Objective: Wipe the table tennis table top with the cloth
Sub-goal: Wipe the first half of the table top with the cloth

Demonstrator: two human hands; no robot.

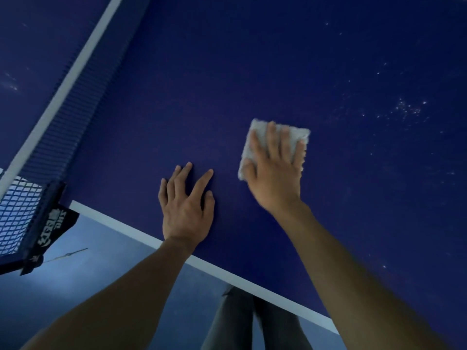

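Two arms are in shot now, and both are seen bare. The left forearm (121,294) and the right forearm (353,269) are left uncovered from the wrist to the frame's edge. The left hand (187,210) is caught sharply, with knuckles and tendon lines made out across its back. The right hand (275,178) is rendered softer, slightly blurred at its edges. Lower down, close-fitting dark grey trousers (227,324) are glimpsed on both legs, and a darker fold is picked out near the top of one.
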